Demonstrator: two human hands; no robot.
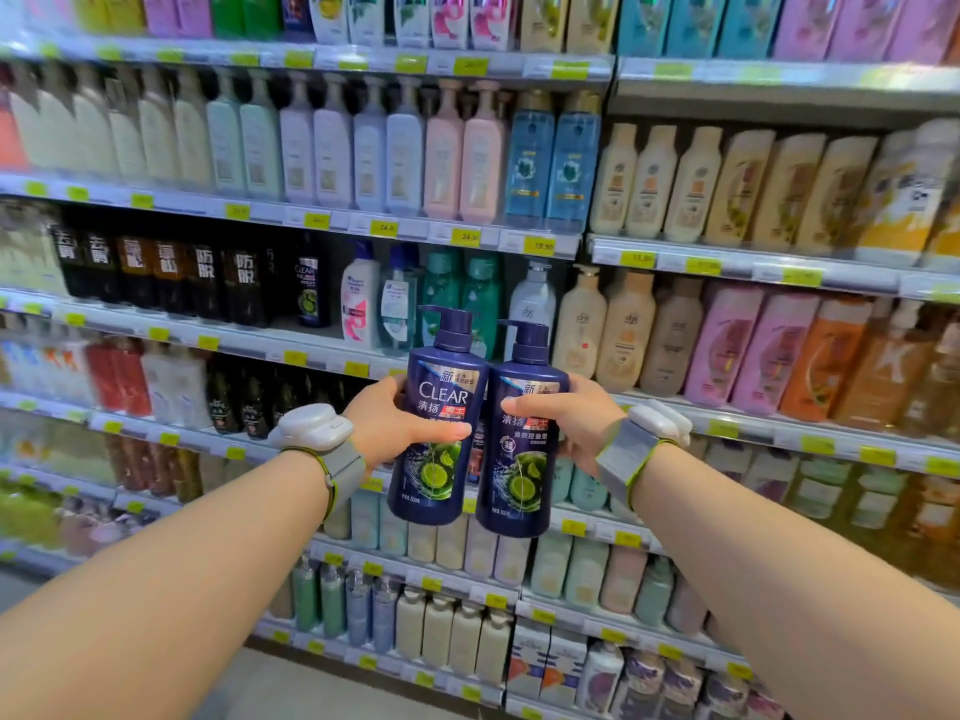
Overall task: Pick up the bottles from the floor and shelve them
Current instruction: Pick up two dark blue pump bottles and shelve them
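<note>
Two dark blue pump bottles with lime pictures are held up side by side in front of the shelves. My left hand (400,423) grips the left bottle (439,475) around its middle, thumb across the label. My right hand (569,418) grips the right bottle (519,485) the same way. Both bottles are upright and touch each other. One matching dark bottle (310,288) stands on the shelf (260,339) behind, up and to the left, with a gap beside it.
Store shelving fills the view, several rows packed with shampoo bottles and yellow price tags. Head-and-shoulders style white and teal bottles (395,298) stand right behind the held pair. A strip of floor (291,688) shows at the bottom.
</note>
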